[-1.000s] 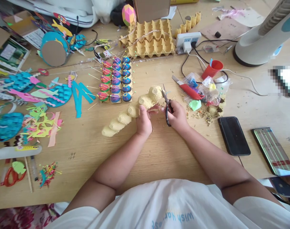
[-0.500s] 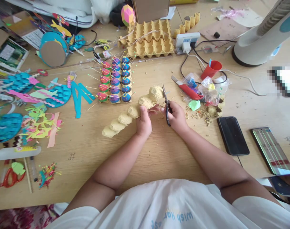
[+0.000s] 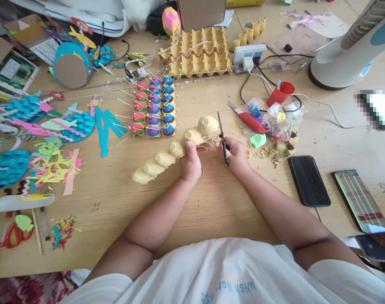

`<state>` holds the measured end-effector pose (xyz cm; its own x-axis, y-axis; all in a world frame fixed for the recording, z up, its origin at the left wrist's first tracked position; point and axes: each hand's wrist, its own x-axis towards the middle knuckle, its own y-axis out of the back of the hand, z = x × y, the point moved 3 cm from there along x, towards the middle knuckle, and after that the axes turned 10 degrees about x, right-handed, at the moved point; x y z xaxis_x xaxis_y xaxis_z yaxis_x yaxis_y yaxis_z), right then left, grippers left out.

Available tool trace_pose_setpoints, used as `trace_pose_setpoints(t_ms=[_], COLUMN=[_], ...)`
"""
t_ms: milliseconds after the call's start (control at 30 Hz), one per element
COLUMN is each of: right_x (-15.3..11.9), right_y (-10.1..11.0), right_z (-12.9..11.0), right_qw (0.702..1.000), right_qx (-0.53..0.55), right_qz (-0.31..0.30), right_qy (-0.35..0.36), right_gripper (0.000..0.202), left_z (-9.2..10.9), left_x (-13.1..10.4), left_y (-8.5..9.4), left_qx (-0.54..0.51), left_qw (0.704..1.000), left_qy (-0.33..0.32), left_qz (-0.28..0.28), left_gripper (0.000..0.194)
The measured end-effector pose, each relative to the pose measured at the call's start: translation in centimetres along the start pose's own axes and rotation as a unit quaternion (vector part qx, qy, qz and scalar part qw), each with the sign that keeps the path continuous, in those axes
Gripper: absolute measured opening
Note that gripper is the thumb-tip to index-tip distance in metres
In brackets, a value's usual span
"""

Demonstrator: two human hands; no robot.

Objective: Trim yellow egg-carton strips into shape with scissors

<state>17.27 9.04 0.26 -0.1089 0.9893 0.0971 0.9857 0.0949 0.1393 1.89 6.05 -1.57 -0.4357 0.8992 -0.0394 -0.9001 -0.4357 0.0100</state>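
Note:
A pale yellow strip of egg-carton cups [image 3: 165, 158] slants up to the right over the middle of the table, its rounded bumps facing up. My left hand [image 3: 191, 162] grips it near the middle, thumb on top. In my right hand [image 3: 238, 157] is a pair of dark-handled scissors [image 3: 223, 137], blades pointing up and away from me. The blades look closed together and lie just right of the strip's far end cup, with a small gap between. My left fingertips are partly hidden beneath the strip.
Beyond my hands stand painted egg-carton caterpillars [image 3: 153, 106] stuck with pins. A yellow egg tray [image 3: 198, 50] lies behind them. To the right are a red-handled knife [image 3: 249, 119], plastic bags [image 3: 279, 120], a red cup [image 3: 281, 93] and a black phone [image 3: 310, 180]. Blue paper crafts [image 3: 78, 126] cover the left.
The scissors have moved slightly right, away from the strip's end, and their handles have come together. The strip has shifted slightly down and left at its near end.

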Motion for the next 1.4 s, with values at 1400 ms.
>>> trace_pose_setpoints(t_ms=[1400], right_x=[-0.2], right_y=[0.3], right_z=[-0.8], right_qw=[0.994], right_qx=[0.024], right_qz=[0.009], right_qy=[0.107], right_gripper=[0.046], left_z=[0.7], left_x=[1.7], left_y=[-0.5], left_qx=[-0.241], left_qw=[0.958], left_qy=[0.124], left_qz=[-0.09], left_gripper=[0.051])
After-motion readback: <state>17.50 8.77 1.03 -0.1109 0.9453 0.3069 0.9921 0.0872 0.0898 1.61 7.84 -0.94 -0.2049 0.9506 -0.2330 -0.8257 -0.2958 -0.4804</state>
